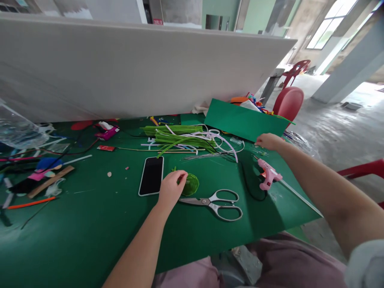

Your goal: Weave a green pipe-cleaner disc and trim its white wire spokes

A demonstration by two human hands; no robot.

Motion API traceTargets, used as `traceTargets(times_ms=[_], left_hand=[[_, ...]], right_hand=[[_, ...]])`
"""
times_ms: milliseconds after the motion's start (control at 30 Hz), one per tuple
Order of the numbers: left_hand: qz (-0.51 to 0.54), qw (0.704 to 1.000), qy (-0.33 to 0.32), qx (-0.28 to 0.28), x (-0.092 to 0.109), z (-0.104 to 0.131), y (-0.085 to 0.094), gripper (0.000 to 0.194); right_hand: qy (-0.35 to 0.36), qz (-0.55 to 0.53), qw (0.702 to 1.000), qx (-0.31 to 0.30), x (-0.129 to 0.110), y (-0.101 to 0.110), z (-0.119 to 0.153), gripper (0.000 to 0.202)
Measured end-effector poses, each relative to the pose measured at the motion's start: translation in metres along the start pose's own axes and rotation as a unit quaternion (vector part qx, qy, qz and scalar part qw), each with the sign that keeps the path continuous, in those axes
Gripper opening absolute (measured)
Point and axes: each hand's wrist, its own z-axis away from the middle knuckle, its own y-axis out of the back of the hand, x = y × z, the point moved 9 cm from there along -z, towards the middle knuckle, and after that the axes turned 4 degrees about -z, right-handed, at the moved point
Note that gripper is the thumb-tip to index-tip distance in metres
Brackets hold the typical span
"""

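My left hand (173, 186) is closed at the left edge of a round, fuzzy green piece (192, 185), its thumb and forefinger pinched together and partly covering it. A short green tip sticks up behind the fingers. My right hand (269, 141) reaches to the table's right side, fingers pinched just above some small clear bits (260, 151); whatever they hold is too small to make out. Below it lies a pink glue gun (269, 174) with a long white glue stick. Scissors (207, 202) with grey handles lie beside the green piece, and a phone (151, 176) lies left of it.
Green pipe cleaners (183, 138) lie in a bundle at the back with pale purple strips. A green board (244, 120) leans at the back right. A white panel (135, 68) stands behind the table. Craft scraps and a small doll-like figure (45, 170) lie left.
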Motion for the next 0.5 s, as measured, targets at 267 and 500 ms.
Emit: traceTargets(times_ms=[267,500], left_hand=[[0.022,1.000,-0.005,0.011,0.005,0.002,0.005,0.017],[0.038,0.998,-0.029,0.030,0.013,0.005,0.011,0.017]], right_hand=[[0.164,-0.042,0.975,-0.145,-0.164,-0.030,0.029,0.017],[0.149,-0.016,0.967,-0.208,-0.202,-0.069,0.015,0.034]])
